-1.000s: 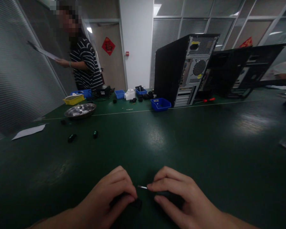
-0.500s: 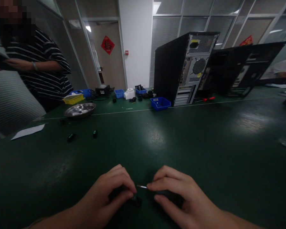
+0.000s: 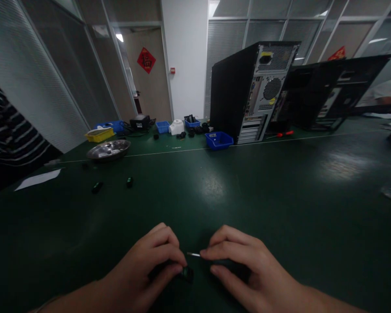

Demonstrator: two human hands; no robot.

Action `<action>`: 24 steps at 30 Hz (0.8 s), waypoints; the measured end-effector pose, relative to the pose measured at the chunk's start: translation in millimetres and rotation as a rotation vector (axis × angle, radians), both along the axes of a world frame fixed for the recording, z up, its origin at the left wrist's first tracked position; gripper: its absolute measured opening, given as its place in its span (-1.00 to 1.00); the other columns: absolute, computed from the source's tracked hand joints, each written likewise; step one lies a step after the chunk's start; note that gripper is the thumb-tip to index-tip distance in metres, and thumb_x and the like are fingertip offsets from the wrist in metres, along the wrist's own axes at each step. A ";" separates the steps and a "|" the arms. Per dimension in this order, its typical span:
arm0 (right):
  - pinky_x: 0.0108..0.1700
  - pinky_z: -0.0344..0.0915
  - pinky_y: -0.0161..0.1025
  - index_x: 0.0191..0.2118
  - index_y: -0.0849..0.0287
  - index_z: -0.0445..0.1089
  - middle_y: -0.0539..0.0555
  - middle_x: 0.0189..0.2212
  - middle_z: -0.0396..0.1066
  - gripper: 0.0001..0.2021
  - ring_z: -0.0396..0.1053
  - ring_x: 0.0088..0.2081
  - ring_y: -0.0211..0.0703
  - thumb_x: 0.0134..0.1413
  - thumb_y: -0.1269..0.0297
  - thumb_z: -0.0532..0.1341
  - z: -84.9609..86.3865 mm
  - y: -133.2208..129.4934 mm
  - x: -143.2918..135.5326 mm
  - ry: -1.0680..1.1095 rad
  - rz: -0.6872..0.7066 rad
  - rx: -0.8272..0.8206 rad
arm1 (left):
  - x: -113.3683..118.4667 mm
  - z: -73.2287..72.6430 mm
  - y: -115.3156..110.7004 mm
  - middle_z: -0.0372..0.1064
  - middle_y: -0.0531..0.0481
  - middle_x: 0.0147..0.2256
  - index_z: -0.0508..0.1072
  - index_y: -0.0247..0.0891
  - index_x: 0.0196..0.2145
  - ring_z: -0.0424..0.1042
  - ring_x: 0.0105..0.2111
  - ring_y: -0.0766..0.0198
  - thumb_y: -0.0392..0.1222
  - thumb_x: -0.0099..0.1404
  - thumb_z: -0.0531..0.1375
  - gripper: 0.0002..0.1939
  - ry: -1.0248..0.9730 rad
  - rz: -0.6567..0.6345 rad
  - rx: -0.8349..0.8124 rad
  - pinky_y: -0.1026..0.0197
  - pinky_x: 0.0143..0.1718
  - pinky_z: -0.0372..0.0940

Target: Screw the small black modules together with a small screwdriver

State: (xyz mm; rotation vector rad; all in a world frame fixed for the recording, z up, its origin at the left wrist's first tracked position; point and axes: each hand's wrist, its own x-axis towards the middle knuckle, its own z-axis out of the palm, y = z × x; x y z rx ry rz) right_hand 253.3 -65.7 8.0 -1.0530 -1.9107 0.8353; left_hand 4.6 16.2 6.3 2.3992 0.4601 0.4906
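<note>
Near the front of the green table, my left hand pinches a small black part with a greenish face between thumb and fingers. What exactly the part is I cannot make out. Opposite it, my right hand is closed around the dark handle of a screwdriver. Its thin metal shaft points left, with the tip just above and close to the black part, apart from it. Most of the handle is hidden under my right fingers. Two similar small black parts lie farther off to the left, one beside the other.
A metal bowl, a yellow tray and a blue bin stand along the far side. Behind them rises a computer tower. A paper sheet lies at left, near a person in a striped shirt.
The person in the striped shirt has moved left, partly out of view. My left fingers and the small black part have shifted slightly; the screwdriver is nearly still.
</note>
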 end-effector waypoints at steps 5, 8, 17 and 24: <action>-0.21 0.40 -0.24 -0.04 0.11 0.52 0.12 -0.20 0.44 -0.73 0.43 -0.24 -0.14 0.21 0.50 0.20 -0.2 -0.6 0.3 0.008 -0.008 0.004 | -0.9 5.7 -0.5 0.36 -0.06 -0.24 0.42 -0.22 -0.14 0.33 -0.25 0.15 -0.42 0.32 0.23 -0.81 0.004 -0.055 0.217 0.18 -0.25 0.25; -0.20 0.41 -0.24 -0.05 0.11 0.52 0.12 -0.20 0.45 -0.73 0.44 -0.23 -0.13 0.21 0.51 0.20 0.4 -0.6 -0.4 0.011 -0.012 0.002 | -1.1 6.3 -0.7 0.40 -0.07 -0.25 0.44 -0.22 -0.12 0.34 -0.26 0.15 -0.45 0.35 0.19 -0.79 0.010 -0.097 0.305 0.17 -0.24 0.27; -0.20 0.41 -0.24 -0.05 0.10 0.52 0.12 -0.21 0.45 -0.73 0.44 -0.23 -0.13 0.21 0.51 0.19 0.4 -1.4 -0.6 0.005 -0.012 0.016 | -3.6 2.5 0.7 0.49 -0.05 -0.20 0.50 -0.22 -0.18 0.44 -0.25 0.21 -0.48 0.34 0.17 -0.78 -0.017 -0.097 0.264 0.23 -0.25 0.31; -0.20 0.40 -0.23 -0.02 0.09 0.50 0.12 -0.18 0.44 -0.73 0.45 -0.22 -0.13 0.25 0.48 0.18 0.9 -1.5 0.9 -0.021 0.002 -0.030 | -28.1 14.1 50.5 0.51 -0.05 -0.22 0.54 -0.21 -0.17 0.50 -0.21 0.19 -0.27 0.40 0.20 -0.89 -0.114 0.293 0.374 0.18 -0.17 0.39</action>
